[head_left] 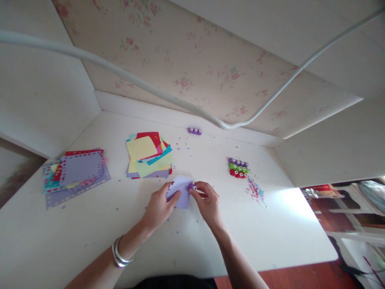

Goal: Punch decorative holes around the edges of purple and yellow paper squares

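Lavender paper sheet (181,185) held at the near middle of the white table (264,245).
The left hand (161,205) pinches its left part, thumb on top; the right hand (207,200) grips a purple mini punch (191,186) at its right edge. The sheet is probably light, bendy and easily creased, best held flat by its plain middle; the punch looks smooth and hard. Beyond, left, lies a coloured paper stack (142,149); 3 purple punches (195,131) sit farthest.

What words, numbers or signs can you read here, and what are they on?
None: no word, label, brand or number can be read.
The purple sheet shows holes along its edge, not letters.
Any mark on the small purple punch is too small to read.
The clutter at the picture's right edge is too blurred.
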A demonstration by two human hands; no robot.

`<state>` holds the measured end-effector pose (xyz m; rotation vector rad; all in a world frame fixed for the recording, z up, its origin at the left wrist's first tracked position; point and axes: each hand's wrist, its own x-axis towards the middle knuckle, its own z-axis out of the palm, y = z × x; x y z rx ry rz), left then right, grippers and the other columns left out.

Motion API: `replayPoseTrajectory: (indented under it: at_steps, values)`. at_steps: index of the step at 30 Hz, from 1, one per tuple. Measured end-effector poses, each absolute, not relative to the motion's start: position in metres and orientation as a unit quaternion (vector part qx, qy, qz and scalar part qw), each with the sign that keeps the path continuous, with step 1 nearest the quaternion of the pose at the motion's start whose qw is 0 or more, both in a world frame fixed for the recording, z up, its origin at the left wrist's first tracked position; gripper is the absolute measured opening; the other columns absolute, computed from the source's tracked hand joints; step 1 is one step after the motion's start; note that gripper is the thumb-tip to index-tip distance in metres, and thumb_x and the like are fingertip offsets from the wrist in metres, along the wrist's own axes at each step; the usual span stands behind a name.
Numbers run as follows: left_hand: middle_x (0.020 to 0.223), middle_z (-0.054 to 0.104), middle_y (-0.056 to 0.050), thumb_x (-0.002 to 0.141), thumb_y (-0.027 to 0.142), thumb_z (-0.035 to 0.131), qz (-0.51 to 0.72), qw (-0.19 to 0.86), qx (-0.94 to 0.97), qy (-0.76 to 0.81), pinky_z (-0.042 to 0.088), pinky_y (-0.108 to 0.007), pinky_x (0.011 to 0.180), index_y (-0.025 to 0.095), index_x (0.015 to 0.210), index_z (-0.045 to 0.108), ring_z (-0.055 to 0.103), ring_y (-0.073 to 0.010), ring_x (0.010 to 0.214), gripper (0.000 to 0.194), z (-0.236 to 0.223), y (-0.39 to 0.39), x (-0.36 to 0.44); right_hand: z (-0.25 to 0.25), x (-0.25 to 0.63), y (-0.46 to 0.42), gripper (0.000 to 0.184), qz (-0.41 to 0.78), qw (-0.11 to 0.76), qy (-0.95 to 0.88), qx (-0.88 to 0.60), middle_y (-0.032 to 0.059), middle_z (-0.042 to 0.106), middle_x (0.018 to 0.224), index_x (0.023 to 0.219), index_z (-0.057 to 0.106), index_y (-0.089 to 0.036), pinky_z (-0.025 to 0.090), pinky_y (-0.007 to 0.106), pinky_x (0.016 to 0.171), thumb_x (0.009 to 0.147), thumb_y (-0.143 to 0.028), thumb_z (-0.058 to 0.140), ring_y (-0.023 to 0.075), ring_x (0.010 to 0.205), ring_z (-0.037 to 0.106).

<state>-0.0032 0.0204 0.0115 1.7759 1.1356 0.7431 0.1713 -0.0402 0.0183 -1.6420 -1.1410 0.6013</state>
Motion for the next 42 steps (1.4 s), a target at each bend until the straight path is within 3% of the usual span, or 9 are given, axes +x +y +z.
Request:
replayPoseTrajectory:
  at_steps: [3, 8, 14, 21, 42]
  values:
    - [0.094, 0.074, -0.006, 0.093, 0.043, 0.054, 0.258, 0.432, 0.731, 0.461, 0.057, -0.029, 0.069, 0.018, 0.116, 0.055, 0.073, -0.0214, 0.08, 0.034, 0.007, 0.019, -0.002, 0.013, 0.175, -0.042, 0.014, 0.242, 0.481, -0.497, -0.68, 0.0043, 0.067, 0.098, 0.093, 0.067, -0.022, 0.062, 0.031, 0.074, 0.084, -0.033, 0.069, 0.0178, 0.087, 0.067]
    - [0.115, 0.068, -0.016, 0.093, 0.037, 0.052, 0.228, 0.251, 0.819, 0.463, 0.056, -0.036, 0.075, 0.013, 0.131, 0.047, 0.069, -0.0276, 0.096, 0.045, 0.0, 0.007, 0.003, 0.005, 0.181, -0.048, 0.014, 0.192, 0.415, -0.545, -0.703, 0.0044, 0.069, 0.097, 0.094, 0.068, -0.022, 0.058, 0.032, 0.077, 0.086, -0.034, 0.067, 0.0175, 0.081, 0.068]
    - [0.134, 0.054, -0.017, 0.091, 0.034, 0.058, 0.225, 0.102, 0.866, 0.435, 0.045, -0.049, 0.098, 0.019, 0.144, 0.04, 0.053, -0.0345, 0.12, 0.058, 0.006, 0.003, 0.001, 0.012, 0.182, -0.05, 0.02, 0.205, 0.385, -0.547, -0.715, 0.006, 0.071, 0.102, 0.1, 0.07, -0.024, 0.057, 0.031, 0.077, 0.09, -0.039, 0.061, 0.0189, 0.085, 0.069]
    - [0.138, 0.055, -0.011, 0.095, 0.032, 0.051, 0.183, 0.143, 0.897, 0.375, 0.029, -0.052, 0.112, 0.019, 0.128, 0.058, 0.044, -0.0304, 0.132, 0.036, 0.005, -0.001, 0.002, 0.015, 0.19, -0.043, 0.02, 0.261, 0.381, -0.521, -0.718, 0.0052, 0.073, 0.099, 0.093, 0.075, -0.024, 0.054, 0.029, 0.07, 0.089, -0.038, 0.061, 0.0182, 0.081, 0.068]
    - [0.135, 0.057, -0.01, 0.092, 0.031, 0.055, 0.191, 0.195, 0.883, 0.381, 0.025, -0.055, 0.113, 0.021, 0.124, 0.06, 0.047, -0.0294, 0.129, 0.034, 0.011, -0.005, 0.002, 0.015, 0.197, -0.038, 0.025, 0.31, 0.374, -0.488, -0.725, 0.0061, 0.073, 0.097, 0.091, 0.075, -0.023, 0.055, 0.033, 0.074, 0.084, -0.044, 0.064, 0.0207, 0.083, 0.068]
